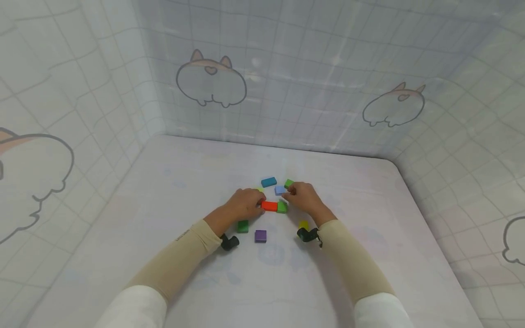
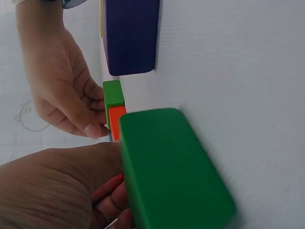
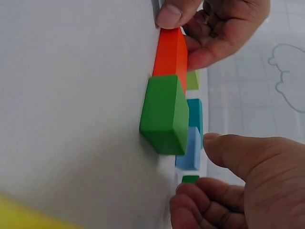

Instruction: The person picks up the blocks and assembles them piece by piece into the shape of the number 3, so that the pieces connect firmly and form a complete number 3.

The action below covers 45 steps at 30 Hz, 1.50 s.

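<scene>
My left hand (image 1: 245, 203) pinches the left end of a red block (image 1: 269, 206), thumb on the near side and fingers behind, as the right wrist view shows. A green block (image 1: 282, 207) touches the red block's other end, in line with it. My right hand (image 1: 305, 198) hovers beside the green block and a light blue block (image 1: 280, 190). In the right wrist view its thumb (image 3: 228, 150) and fingers stand apart, with nothing seen between them. Another green block (image 1: 289, 183) lies just beyond that hand, partly hidden by it.
Behind the hands lie a teal block (image 1: 268, 182) and a yellow-green block (image 1: 260, 189), half covered. Nearer are a dark green block (image 1: 243, 226), a purple block (image 1: 260, 236) and a yellow block (image 1: 303, 225) by the right wrist camera. Curtained walls (image 1: 287, 114) surround the white table (image 1: 262, 282).
</scene>
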Each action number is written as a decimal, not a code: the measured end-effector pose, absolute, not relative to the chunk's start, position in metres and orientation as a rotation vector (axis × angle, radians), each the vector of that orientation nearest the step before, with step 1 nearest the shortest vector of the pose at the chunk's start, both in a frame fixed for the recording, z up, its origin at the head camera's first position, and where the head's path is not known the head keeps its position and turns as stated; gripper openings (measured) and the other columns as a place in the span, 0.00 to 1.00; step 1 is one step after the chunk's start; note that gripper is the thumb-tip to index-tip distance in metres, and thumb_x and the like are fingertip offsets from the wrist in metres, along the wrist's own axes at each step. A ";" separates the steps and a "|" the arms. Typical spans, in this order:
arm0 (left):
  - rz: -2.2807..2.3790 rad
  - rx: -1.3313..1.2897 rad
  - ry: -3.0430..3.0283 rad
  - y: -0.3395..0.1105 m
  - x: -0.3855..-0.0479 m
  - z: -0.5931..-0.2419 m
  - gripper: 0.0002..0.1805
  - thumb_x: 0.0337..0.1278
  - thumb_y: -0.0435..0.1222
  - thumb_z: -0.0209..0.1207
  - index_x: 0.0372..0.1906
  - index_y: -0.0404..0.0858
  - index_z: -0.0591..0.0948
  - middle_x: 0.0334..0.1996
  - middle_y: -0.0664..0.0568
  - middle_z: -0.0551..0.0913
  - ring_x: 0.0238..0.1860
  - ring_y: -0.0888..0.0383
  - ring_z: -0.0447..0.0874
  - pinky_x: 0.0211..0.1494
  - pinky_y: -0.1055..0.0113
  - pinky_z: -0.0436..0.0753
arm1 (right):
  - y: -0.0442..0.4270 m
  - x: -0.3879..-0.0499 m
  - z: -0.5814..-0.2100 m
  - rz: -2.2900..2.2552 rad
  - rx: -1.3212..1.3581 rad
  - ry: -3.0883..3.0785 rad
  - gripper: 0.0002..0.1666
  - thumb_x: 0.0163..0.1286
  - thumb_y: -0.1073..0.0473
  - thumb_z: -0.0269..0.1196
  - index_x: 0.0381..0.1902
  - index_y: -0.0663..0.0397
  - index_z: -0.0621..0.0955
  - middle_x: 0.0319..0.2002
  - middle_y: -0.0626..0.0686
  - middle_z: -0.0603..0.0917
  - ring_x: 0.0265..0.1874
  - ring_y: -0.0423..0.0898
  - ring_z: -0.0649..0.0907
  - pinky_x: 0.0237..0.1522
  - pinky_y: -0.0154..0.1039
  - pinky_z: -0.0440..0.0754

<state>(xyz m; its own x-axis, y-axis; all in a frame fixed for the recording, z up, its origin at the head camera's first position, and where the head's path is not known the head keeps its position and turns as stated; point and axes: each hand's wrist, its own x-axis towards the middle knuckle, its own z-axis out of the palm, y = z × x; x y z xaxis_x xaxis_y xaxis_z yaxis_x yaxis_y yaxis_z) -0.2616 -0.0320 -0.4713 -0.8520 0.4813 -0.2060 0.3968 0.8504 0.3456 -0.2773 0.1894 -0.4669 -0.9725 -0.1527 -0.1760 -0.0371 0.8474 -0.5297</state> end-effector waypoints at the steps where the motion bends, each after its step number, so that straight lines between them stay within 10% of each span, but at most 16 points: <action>1: 0.423 0.670 2.742 -0.032 -0.262 -0.471 0.22 0.61 0.47 0.65 0.58 0.44 0.81 0.38 0.58 0.82 0.40 0.57 0.76 0.54 0.57 0.76 | 0.188 -0.278 -0.466 -0.790 -0.142 2.821 0.24 0.68 0.45 0.66 0.51 0.58 0.84 0.45 0.53 0.85 0.41 0.49 0.81 0.48 0.45 0.83; 22: 0.422 0.686 2.754 -0.033 -0.261 -0.470 0.22 0.61 0.46 0.65 0.58 0.43 0.81 0.41 0.56 0.84 0.41 0.56 0.77 0.55 0.53 0.75 | 0.167 -0.283 -0.464 -0.729 0.000 2.820 0.23 0.63 0.40 0.69 0.34 0.56 0.82 0.30 0.53 0.81 0.33 0.50 0.78 0.32 0.40 0.76; 45: 0.426 0.664 2.749 -0.033 -0.261 -0.472 0.22 0.61 0.46 0.65 0.58 0.44 0.81 0.41 0.57 0.83 0.41 0.57 0.76 0.55 0.55 0.75 | 0.168 -0.283 -0.461 -0.684 0.042 2.793 0.23 0.66 0.49 0.67 0.51 0.60 0.83 0.44 0.55 0.83 0.40 0.51 0.80 0.46 0.43 0.82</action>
<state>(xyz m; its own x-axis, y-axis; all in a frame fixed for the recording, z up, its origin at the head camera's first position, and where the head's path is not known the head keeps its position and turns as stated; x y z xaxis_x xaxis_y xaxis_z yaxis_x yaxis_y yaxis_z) -0.2607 -0.0334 -0.4721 -0.8549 0.4790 -0.1990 0.3964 0.8508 0.3450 -0.2826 0.1684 -0.4612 -0.9644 -0.0349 -0.2622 0.0902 0.8885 -0.4500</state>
